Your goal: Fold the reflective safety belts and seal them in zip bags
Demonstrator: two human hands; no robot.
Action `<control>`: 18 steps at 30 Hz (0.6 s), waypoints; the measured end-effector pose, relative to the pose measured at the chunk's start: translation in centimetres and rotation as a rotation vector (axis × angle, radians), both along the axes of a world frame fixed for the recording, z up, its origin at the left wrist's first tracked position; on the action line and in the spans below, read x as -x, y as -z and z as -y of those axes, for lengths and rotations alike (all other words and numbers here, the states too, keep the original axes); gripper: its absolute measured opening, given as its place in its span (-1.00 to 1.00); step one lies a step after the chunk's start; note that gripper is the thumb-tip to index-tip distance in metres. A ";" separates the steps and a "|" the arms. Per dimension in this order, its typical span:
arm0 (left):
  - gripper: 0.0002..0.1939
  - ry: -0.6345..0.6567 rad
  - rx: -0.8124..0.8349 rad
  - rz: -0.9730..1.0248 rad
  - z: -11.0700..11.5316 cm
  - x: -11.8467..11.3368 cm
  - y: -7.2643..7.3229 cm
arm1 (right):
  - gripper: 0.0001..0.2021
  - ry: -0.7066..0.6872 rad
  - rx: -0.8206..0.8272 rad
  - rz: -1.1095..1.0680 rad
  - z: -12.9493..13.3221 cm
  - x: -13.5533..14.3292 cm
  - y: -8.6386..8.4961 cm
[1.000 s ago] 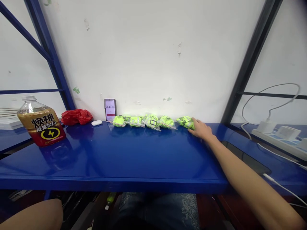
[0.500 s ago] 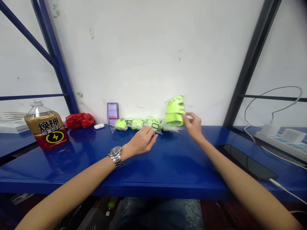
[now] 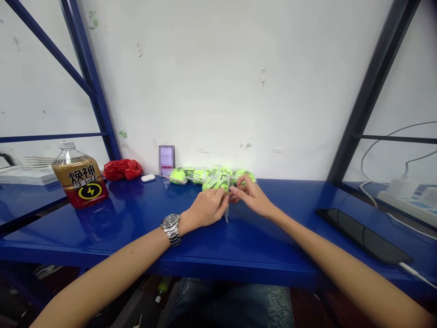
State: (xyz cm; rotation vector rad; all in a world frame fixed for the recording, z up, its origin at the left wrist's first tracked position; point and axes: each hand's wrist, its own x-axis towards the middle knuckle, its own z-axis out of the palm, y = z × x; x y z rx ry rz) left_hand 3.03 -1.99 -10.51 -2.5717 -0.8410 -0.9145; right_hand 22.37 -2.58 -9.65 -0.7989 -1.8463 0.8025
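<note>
A clear plastic bag with a folded neon yellow-green and grey item in it is between my hands, above the blue table. My left hand, with a steel watch on the wrist, pinches the bag's near edge. From the other side, my right hand has its thumb and curled fingers closed at the same edge, which stands up as a pale strip. Behind lie several similar bagged neon items in a row along the wall. My fingers partly hide the held bag.
A large drink bottle stands at the left, with a red plastic bag and a white earbud case beyond it. A purple-screened phone leans on the wall. Another phone with a cable lies right, near a power strip.
My right hand has brought the bagged neon item down and left from near the wall to my left hand. My left hand now grips its edge too. The view has shifted slightly.
</note>
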 end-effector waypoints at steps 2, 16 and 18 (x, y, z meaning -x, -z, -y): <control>-0.76 0.010 0.104 0.030 -0.1 0.1 0.2 | -0.67 0.020 -0.048 0.101 -0.1 0.0 0.2; -0.83 0.105 0.226 0.111 -0.4 0.0 0.5 | -0.83 0.099 -0.274 0.347 0.9 0.9 0.1; -0.85 0.065 0.102 0.090 -0.5 -0.1 0.6 | -0.87 0.172 -0.305 0.362 1.0 1.4 0.0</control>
